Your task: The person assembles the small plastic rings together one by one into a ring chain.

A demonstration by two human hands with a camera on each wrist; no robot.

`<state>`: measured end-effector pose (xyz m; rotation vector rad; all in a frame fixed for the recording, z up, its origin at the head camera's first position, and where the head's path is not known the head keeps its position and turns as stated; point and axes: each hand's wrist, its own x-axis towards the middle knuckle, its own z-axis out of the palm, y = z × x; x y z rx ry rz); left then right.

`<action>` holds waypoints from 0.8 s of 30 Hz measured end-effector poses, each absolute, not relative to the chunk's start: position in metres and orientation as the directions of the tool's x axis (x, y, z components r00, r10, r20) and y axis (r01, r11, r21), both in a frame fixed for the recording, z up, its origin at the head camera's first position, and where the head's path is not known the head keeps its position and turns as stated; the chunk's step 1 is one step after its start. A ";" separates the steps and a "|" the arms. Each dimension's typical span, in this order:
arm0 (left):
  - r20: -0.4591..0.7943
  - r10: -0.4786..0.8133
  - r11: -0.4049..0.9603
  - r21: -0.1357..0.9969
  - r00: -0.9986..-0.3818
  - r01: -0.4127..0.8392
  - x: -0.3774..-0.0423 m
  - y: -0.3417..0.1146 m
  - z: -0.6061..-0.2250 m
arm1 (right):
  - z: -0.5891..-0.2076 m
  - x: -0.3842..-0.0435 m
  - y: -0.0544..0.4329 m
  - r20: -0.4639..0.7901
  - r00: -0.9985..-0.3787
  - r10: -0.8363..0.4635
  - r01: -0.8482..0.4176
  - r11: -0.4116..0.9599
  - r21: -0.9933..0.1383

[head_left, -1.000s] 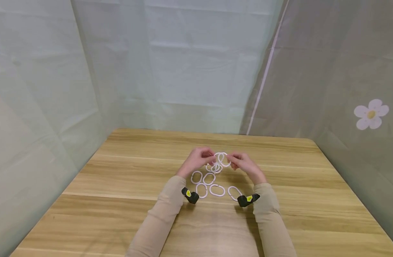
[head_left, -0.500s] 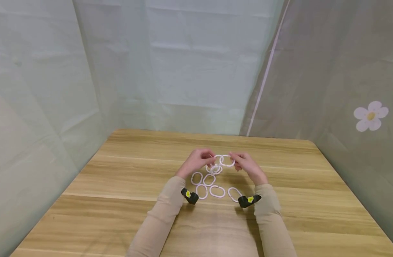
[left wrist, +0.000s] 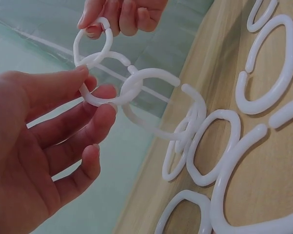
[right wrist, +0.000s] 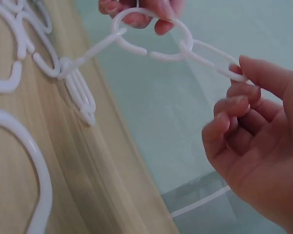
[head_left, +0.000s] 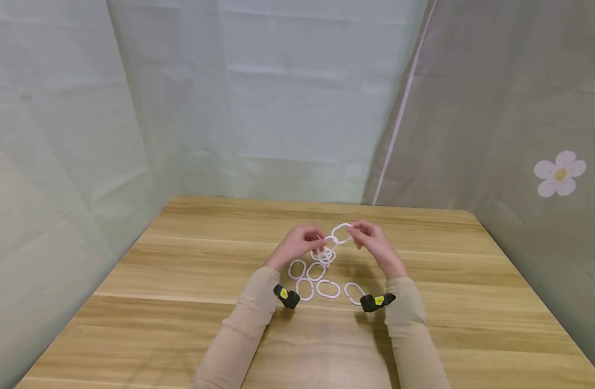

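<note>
My left hand (head_left: 302,243) pinches a white oval plastic ring with a gap in its side, a shower curtain ring (right wrist: 128,47), between thumb and fingers. To its right, my right hand (head_left: 375,246) pinches the end of another such ring (left wrist: 76,48) between thumb and fingertips. These two rings are linked through one another. From the left hand's ring hangs a third linked ring (left wrist: 156,73), which leads down to a small bunch of rings (right wrist: 78,92) at the table. Both hands are raised above the tabletop, fairly close together.
Several loose white rings lie on the wooden table (head_left: 180,324) between my forearms; one loose ring (head_left: 329,296) is among them. A black wrist camera (head_left: 287,297) sits at the left cuff, another camera (head_left: 375,302) at the right. Cloth walls (head_left: 302,108) surround the table's back and sides.
My right hand has moved slightly right and up, drawing its ring away from the left hand's ring, so the linked pair is stretched out. The left hand stays almost still.
</note>
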<state>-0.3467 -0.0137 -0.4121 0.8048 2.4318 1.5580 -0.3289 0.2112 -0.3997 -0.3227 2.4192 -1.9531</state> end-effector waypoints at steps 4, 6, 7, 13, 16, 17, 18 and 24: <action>0.154 0.540 0.332 0.864 -0.827 0.377 -0.347 -0.014 -0.412 | -0.397 -0.328 0.208 0.168 -0.970 -0.174 -0.215 0.302 -0.929; 0.147 0.549 0.339 0.861 -0.823 0.379 -0.346 -0.014 -0.411 | -0.397 -0.328 0.207 0.181 -0.962 -0.202 -0.242 0.336 -0.910; 0.144 0.553 0.340 0.860 -0.821 0.380 -0.346 -0.015 -0.411 | -0.397 -0.328 0.206 0.184 -0.958 -0.219 -0.253 0.347 -0.903; 0.122 0.574 0.318 0.878 -0.810 0.358 -0.344 -0.015 -0.410 | -0.386 -0.318 0.198 0.184 -0.931 -0.315 -0.300 0.375 -0.877; 0.115 0.589 0.313 0.880 -0.800 0.357 -0.342 -0.015 -0.408 | -0.377 -0.310 0.194 0.176 -0.923 -0.344 -0.310 0.388 -0.868; 0.114 0.593 0.317 0.877 -0.797 0.361 -0.342 -0.015 -0.408 | -0.375 -0.308 0.192 0.172 -0.922 -0.346 -0.309 0.390 -0.867; 0.115 0.595 0.322 0.873 -0.795 0.367 -0.341 -0.015 -0.408 | -0.374 -0.308 0.191 0.166 -0.923 -0.348 -0.305 0.394 -0.867; 0.151 0.555 0.357 0.845 -0.818 0.398 -0.341 -0.014 -0.407 | -0.372 -0.306 0.188 0.143 -0.931 -0.337 -0.282 0.410 -0.867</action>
